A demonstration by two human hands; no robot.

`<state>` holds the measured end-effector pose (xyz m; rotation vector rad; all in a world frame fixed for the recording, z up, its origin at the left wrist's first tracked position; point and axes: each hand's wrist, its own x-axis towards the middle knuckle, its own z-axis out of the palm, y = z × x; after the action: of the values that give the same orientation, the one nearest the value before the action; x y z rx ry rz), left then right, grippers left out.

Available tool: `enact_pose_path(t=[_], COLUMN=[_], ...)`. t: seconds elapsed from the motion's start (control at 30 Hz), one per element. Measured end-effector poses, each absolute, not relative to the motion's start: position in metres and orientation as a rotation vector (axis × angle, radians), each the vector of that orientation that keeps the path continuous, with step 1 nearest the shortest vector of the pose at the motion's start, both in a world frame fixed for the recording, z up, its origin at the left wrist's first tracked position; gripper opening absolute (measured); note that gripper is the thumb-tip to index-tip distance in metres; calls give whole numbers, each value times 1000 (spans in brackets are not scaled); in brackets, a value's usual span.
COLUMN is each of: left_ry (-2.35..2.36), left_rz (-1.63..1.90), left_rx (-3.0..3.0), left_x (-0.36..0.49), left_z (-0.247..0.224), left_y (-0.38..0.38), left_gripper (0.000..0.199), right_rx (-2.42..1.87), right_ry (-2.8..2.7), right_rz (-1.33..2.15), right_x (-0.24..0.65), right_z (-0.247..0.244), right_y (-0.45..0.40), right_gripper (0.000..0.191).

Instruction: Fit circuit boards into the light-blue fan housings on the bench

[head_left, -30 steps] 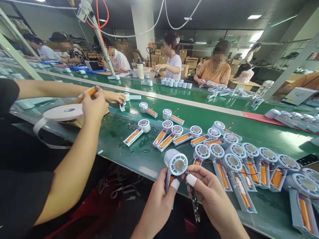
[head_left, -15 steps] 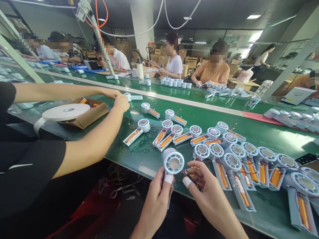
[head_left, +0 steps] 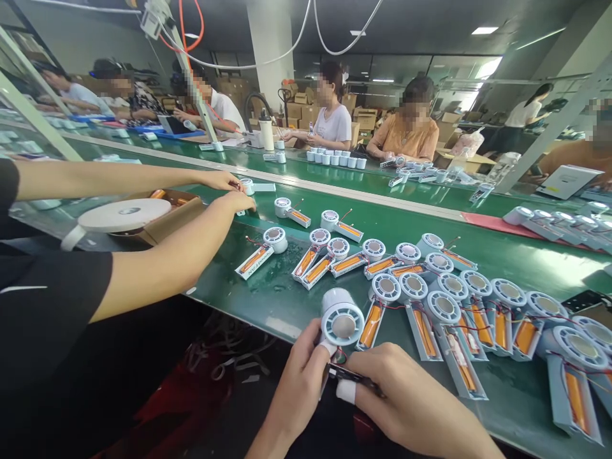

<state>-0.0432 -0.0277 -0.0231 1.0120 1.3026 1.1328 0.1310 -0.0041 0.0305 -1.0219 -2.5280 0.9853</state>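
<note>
My left hand point(head_left: 299, 376), with white tape round its thumb, grips a light-blue handheld fan point(head_left: 342, 319) by the handle below its round head. The fan's head is up, its round silver centre facing me. My right hand point(head_left: 401, 389), a white wrap on its thumb, is closed around a slim black tool point(head_left: 356, 376) whose exact kind I cannot make out. Its tip is at the fan's handle, just below the head, near a small red wire. Much of the handle is hidden by my fingers. Beside my hands lies another fan point(head_left: 370, 325) with an orange battery in its open handle.
Several open fans point(head_left: 444, 306) crowd the green conveyor belt point(head_left: 248, 306) to the right. At left, a co-worker's arms point(head_left: 191, 255) reach across the belt beside a white tape roll point(head_left: 124, 215) and a cardboard box point(head_left: 179, 220). Other people sit across the line.
My right hand has closed in from the right, bringing the black tool to the fan's handle. The held fan has shifted slightly right and down. Fans on the belt's far part have moved slightly right.
</note>
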Motion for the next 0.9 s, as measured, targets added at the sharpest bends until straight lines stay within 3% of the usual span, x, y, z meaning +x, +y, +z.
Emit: enact_pose_path(t=[0.13,0.23,0.37,0.6,0.9], left_ry=[1048,892,815,904,1068], left_rz=[1128,1176,1210,1142,1072], left_rx=[746,651,599,877,1056], left_x=[-43,-41,-38,-35,-33], left_z=[-28,-28,-26,-22,-20], left_y=[-29,-29,-31,-32,-25], left_gripper=[30,35,41,50,45], right_rx=[-1023,-1031,-1114,-964,-1078], right_ry=[-2042,-1729,-1492,-959,-1046], right_rz=[1534,1717,1735,1939,1804], right_x=[118,110,105,107,104], right_z=[8,-9,-22,-34,-31], right_y=[-10,-16,-19,-22,-25], right_gripper=[41,58,64,56,62])
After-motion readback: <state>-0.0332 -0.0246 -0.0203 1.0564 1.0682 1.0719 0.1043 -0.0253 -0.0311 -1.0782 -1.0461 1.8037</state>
